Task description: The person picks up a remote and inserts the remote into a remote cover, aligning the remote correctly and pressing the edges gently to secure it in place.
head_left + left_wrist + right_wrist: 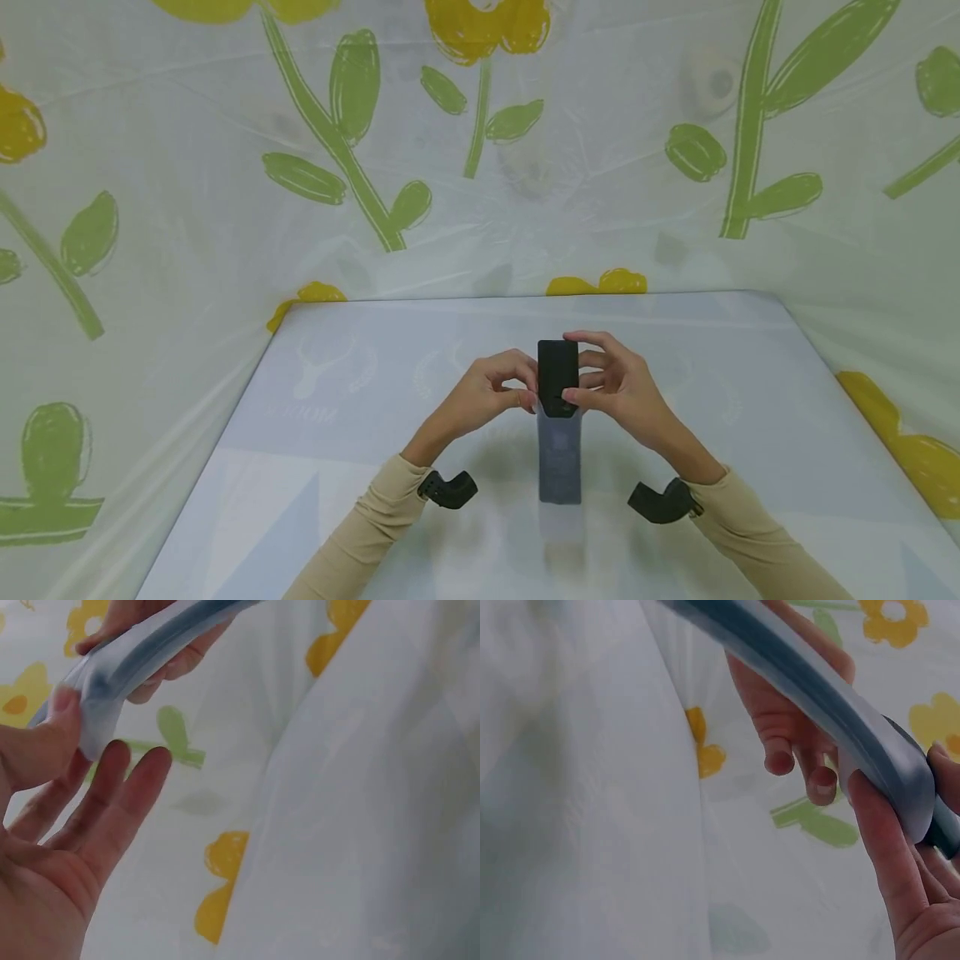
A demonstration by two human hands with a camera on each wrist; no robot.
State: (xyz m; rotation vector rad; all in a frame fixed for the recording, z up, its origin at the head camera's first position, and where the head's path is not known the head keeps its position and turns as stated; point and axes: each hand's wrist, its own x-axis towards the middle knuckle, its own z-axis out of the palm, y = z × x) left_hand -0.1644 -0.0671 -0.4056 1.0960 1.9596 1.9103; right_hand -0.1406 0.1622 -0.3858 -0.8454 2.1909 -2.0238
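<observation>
A flat black rectangular item [558, 371] stands at the top of a long grey-blue strip-like sleeve [559, 467], held above the table. The sleeve bends in a curve and has pale, translucent edges in the left wrist view, where its blue middle [161, 645] shows. My left hand [498, 385] pinches the upper left edge between thumb and fingers, with other fingers spread. My right hand [621, 387] holds the black item from the right, thumb on its lower front and a finger at its top corner. Only a dark end [943, 834] of it shows in the right wrist view.
A pale, glossy white table [360, 492] with faint blue patterns lies beneath the hands. Behind and beside it hangs a white curtain [570, 225] printed with yellow flowers and green leaves. Black wrist cameras [450, 490] sit on both wrists over beige sleeves [352, 533].
</observation>
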